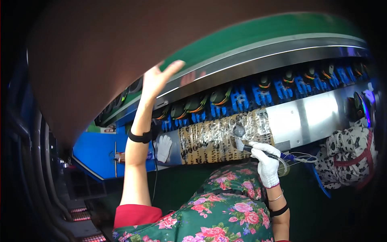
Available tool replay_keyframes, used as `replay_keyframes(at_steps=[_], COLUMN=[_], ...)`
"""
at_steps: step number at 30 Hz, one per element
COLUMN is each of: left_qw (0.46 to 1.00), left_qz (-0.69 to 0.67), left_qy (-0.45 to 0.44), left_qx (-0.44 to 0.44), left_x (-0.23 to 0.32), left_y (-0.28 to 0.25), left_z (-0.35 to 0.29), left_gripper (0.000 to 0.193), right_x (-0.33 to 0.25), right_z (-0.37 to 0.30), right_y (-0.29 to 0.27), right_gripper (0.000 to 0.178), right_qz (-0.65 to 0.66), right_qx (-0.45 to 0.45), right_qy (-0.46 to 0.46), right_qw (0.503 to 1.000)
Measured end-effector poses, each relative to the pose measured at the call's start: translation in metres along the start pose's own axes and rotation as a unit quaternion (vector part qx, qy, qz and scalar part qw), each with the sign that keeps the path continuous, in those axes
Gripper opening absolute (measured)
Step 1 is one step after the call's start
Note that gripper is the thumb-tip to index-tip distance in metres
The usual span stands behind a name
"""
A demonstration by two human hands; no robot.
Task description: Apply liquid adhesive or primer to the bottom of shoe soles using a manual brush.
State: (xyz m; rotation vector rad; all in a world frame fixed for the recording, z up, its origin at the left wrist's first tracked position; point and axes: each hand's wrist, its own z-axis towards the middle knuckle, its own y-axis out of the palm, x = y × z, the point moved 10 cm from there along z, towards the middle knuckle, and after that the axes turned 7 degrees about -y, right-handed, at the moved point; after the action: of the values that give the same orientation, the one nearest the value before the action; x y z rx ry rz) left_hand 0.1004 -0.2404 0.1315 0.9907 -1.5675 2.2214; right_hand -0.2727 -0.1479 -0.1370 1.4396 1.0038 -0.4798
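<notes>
- While the right hand (266,163), gloved in white, pinches it by the handle, the dark-handled tool (239,144) sits over the taped sheet, its pale flat tip just beside a grey lump (239,130).
- Sheet (201,147): brown, shiny, laid over the metal surface (303,121).
- Loose white glove (164,149) lies near the sheet's left end.
- Left hand (154,82): bare, spread, thumb held out near the metal rail (250,55); other fingers partly hidden behind a brown blur.
- Beyond the sheet: row of blue brackets (239,102).
- Far right: another person's patterned sleeve (350,147).
</notes>
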Motion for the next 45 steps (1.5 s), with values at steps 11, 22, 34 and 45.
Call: replay_keyframes(at_steps=[11,22,34,45], left_qw=[0.959,0.975,0.817,0.676], left_qz=[0.07,-0.124,-0.54,-0.609], left_qy=[0.169,0.004,-0.119,-0.391], left_qx=[-0.217,-0.185,-0.166,-0.139], left_x=[0.226,0.244,-0.032,-0.089], left_y=[0.308,0.299,0.049,0.199], left_z=[0.177,0.226,-0.037,-0.19], left_gripper=[0.1,0.04,0.04,0.024], right_x=[-0.065,-0.086,-0.071,-0.098], right_z=[-0.007,0.0,0.009,0.015], right_y=[-0.074,-0.093,-0.024,0.044], right_gripper=[0.016,0.017,0.019,0.024], right_qz=[-0.017,-0.02,0.113,0.175], right_qx=[0.108,0.102,0.049,-0.016], right_qy=[-0.035,-0.049,-0.035,-0.026], right_qw=[0.993,0.993,0.992,0.984])
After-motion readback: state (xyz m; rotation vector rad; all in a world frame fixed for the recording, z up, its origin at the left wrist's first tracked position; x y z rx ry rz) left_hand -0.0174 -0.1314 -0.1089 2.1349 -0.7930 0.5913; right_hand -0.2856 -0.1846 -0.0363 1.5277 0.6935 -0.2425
